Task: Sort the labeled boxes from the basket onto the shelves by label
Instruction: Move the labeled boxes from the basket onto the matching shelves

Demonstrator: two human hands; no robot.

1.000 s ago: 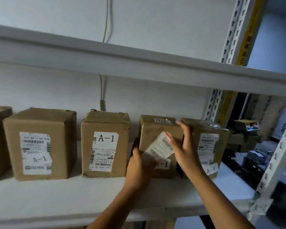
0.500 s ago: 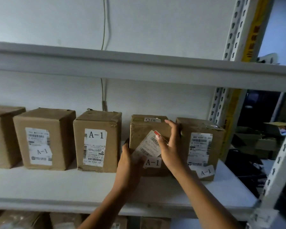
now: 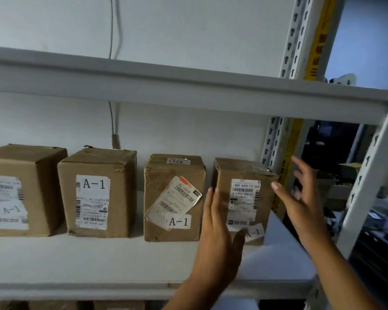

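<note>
Four brown cardboard boxes stood upright in a row across the middle of the frame on the white shelf (image 3: 99, 260). The leftmost box (image 3: 20, 189), second box (image 3: 99, 193), third box (image 3: 174, 198) and rightmost box (image 3: 242, 198) each bore an A-1 label.

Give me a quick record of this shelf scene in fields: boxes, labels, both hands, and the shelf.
shelf: white metal shelf, boxes standing in one row
boxes: four brown cardboard boxes in view, leftmost box cut off by the frame edge
labels: each reads A-1
third box: tilted shipping sticker, A-1 tag below
rightmost box: between the two hands
left hand: open, by the box's left side
right hand: open, fingers spread, clear of the box
</note>
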